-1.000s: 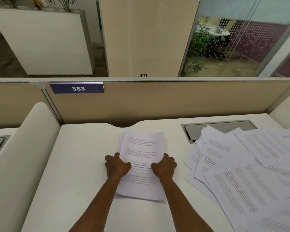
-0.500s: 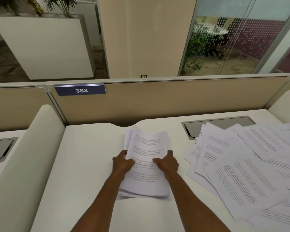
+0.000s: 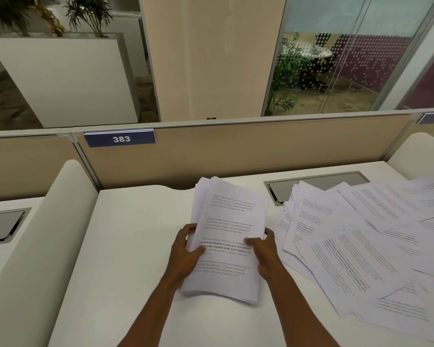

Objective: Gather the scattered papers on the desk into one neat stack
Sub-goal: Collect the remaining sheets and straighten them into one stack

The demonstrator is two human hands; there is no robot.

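A stack of printed white papers (image 3: 229, 221) is in the middle of the white desk (image 3: 135, 246), its far end raised and its sheets slightly fanned at the top left. My left hand (image 3: 184, 254) grips the stack's left edge, thumb on top. My right hand (image 3: 264, 251) grips the right edge, thumb across the text. Several loose printed sheets (image 3: 361, 246) lie spread and overlapping on the desk's right side, apart from the held stack.
A tan partition (image 3: 236, 151) with a "383" label (image 3: 120, 139) closes the desk's far edge. A grey cable hatch (image 3: 321, 182) sits partly under the loose sheets. A curved white divider (image 3: 48, 234) bounds the left side, another rises at the far right.
Both hands have closed on the stack's sides and tilted its far end up off the desk; earlier the stack lay flatter under my hands.
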